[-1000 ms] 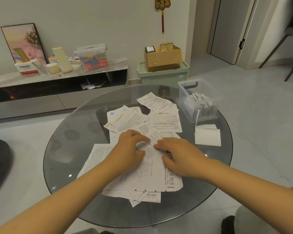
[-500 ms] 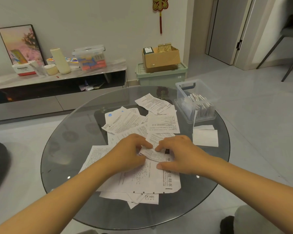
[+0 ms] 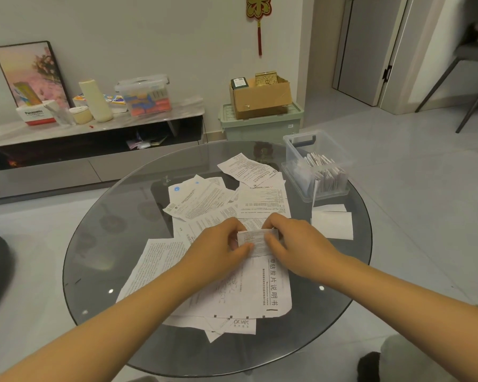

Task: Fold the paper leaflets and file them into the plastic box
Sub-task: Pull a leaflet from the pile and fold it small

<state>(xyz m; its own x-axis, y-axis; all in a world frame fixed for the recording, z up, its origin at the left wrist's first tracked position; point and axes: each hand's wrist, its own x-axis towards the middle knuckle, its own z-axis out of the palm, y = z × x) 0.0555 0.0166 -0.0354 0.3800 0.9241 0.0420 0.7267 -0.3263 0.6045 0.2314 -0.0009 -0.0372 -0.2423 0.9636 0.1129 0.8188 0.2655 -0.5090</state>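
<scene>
A small folded leaflet is held just above the pile at the table's middle. My left hand pinches its left end and my right hand pinches its right end. Several unfolded printed leaflets lie spread over the round glass table, with a large sheet right under my hands. The clear plastic box stands at the table's far right, with several folded leaflets standing upright inside it.
A white folded paper lies right of my hands, near the box. Beyond the table are a low TV bench, a green storage bin carrying a cardboard box, and a chair at the far right.
Both hands have folded the small leaflet up from flat on the pile and raised it; they have drawn closer together around it.
</scene>
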